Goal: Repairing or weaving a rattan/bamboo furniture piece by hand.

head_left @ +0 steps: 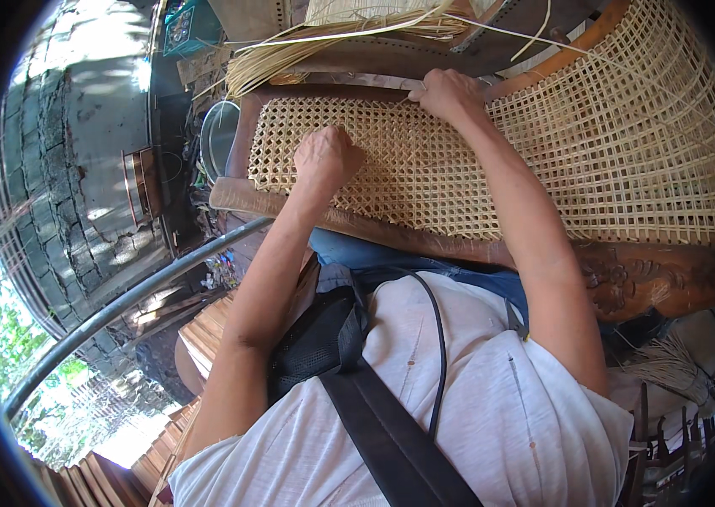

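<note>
A wooden frame (249, 196) filled with woven cane webbing (425, 194) lies across my lap. My left hand (323, 156) is closed in a fist over the left part of the weave, and its fingers are turned away from view. At the far wooden rail, my right hand (452, 95) is closed with the fingertips pinched together by the edge of the weave. Whatever either hand holds is too small or hidden to name. To the right the cane mesh (628, 127) widens into a curved panel, with carved wood (628, 283) along its near side.
A bundle of loose cane strands (290, 59) lies beyond the frame, some long ones reaching right. A round bucket (220, 135) stands at the left. A metal pipe (138, 291) slants along the left. More strands (670, 363) lie at lower right.
</note>
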